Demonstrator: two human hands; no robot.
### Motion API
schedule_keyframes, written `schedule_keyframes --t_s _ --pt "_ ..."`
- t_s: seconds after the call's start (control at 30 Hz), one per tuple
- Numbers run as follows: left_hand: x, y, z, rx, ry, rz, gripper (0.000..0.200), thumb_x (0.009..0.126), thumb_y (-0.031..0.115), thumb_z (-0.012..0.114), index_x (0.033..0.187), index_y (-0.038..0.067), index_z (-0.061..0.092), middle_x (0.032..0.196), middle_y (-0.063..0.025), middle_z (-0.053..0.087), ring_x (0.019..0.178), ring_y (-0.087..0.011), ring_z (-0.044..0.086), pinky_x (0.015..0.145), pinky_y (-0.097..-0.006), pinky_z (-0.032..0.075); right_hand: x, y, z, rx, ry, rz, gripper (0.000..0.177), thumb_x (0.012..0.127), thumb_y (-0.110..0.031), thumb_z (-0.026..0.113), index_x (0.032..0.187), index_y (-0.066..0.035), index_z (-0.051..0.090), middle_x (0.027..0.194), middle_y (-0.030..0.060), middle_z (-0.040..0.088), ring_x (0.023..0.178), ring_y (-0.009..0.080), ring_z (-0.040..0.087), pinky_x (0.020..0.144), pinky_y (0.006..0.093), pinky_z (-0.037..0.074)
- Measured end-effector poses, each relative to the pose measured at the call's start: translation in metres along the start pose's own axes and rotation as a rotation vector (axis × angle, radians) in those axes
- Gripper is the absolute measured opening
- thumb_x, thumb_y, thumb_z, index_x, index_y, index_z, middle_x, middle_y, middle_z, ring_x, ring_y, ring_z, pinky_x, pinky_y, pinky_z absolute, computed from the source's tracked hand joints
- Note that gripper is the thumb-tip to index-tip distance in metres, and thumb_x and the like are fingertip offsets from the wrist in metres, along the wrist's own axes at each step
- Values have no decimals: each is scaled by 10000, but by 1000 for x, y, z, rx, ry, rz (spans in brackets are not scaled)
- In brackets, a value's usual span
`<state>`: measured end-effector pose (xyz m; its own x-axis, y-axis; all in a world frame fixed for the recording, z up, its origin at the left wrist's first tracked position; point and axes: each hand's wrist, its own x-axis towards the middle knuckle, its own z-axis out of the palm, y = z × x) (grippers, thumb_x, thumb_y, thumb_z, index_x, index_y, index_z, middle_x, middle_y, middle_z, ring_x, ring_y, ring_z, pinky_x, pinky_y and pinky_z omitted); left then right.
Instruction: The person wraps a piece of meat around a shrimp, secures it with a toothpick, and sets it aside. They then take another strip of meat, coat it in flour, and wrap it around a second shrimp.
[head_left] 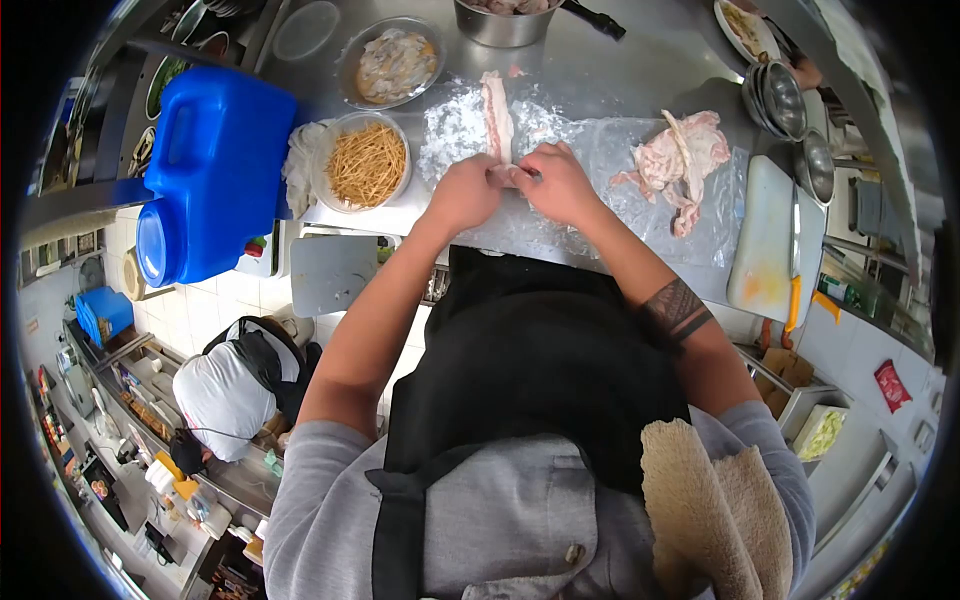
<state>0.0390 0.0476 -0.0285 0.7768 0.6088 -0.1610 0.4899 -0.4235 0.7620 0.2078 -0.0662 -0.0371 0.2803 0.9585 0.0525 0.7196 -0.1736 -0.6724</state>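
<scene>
The strip [496,115] of pale, raw-looking meat lies on the counter [660,62], running away from the person, its far part flat on a patch of white powder [452,138] and its near end up between the two hands. The left hand [468,194] pinches that near end from one side and the right hand [560,184] from the other, thumbs and forefingers almost meeting; the knuckles hide just how the end is bunched, and whether anything else sits within the right hand's pinch I cannot tell. The strip looks light, soft and limp, so it should bend and stretch readily rather than hold a shape, and a hard pull at a thin spot could tear it. Bare, it is probably moist and slippery; the powder about it should give some drag. The surest hold seems to be a broad, gentle pinch across the full width of the near end, with the pads flat, not the nails. A larger, folded piece of meat [685,155] lies to the right on clear plastic [640,225], out of both hands' grasp, and a tub [405,190] of thin sticks [366,165] stands to the left.
</scene>
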Motion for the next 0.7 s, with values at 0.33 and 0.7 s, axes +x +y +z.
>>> schedule_keyframes --t_s 0.33,0.7 --pt "-6 10 -14 43 174 -32 267 925 169 740 1136 16 680 1025 -174 726 963 -389 703 860 -461 553 -1 -12 -23 103 78 4 279 851 -148 780 1104 -63 698 1126 142 703 1090 386 638 936 465 528" --pt "-22 -9 7 117 185 342 299 869 55 747 1156 26 671 1146 -163 681 1069 -359 654 911 -447 538 -13 -5 -6 161 2 -126 313 851 -82 764 1159 -105 716 1048 89 704 1021 327 645 916 423 546"
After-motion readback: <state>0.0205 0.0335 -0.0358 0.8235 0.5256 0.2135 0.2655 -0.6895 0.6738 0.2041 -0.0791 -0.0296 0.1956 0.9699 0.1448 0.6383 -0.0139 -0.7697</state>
